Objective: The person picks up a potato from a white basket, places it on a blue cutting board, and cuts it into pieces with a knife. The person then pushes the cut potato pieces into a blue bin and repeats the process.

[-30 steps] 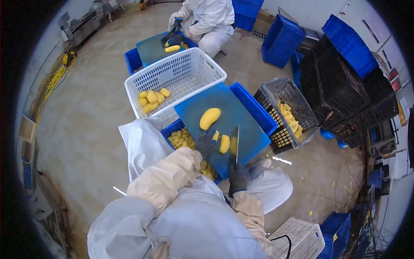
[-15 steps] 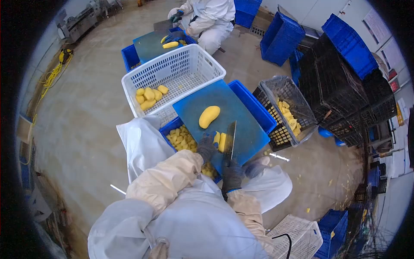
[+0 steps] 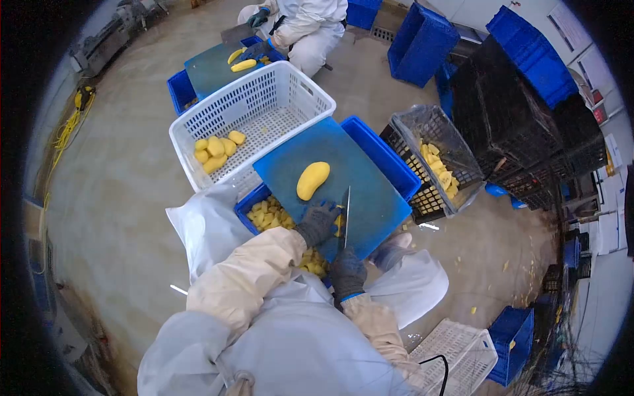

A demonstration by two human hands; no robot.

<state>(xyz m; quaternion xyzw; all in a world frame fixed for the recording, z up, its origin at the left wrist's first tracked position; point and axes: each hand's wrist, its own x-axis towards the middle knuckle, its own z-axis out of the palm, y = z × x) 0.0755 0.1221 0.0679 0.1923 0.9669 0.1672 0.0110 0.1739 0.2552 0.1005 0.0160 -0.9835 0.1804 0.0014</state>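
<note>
My right hand [image 3: 348, 272], in a dark glove, is wrapped round the handle of a knife [image 3: 347, 214]. The broad blade stands on edge on the blue cutting board [image 3: 370, 191]. Close to its left side, my gloved left hand [image 3: 318, 222] presses its fingers on a yellow piece [image 3: 339, 226] that looks like peeled mango; the fingers partly cover it. Beyond that hand lies a whole peeled, curved yellow mango [image 3: 313, 181]. Under the board's left side, a blue bin [image 3: 243, 208] holds yellow cubes [image 3: 269, 214].
A white perforated crate [image 3: 310, 96] with several peeled yellow pieces stands ahead. To the right are a lined black crate [image 3: 404, 145] of yellow slabs and stacked black crates [image 3: 505, 112]. A co-worker [image 3: 307, 30] sits at another board [image 3: 214, 69].
My left hand has come closer to the blade and covers more of the cut piece. The knife has shifted slightly and shows a thinner profile. The whole view has moved a little.
</note>
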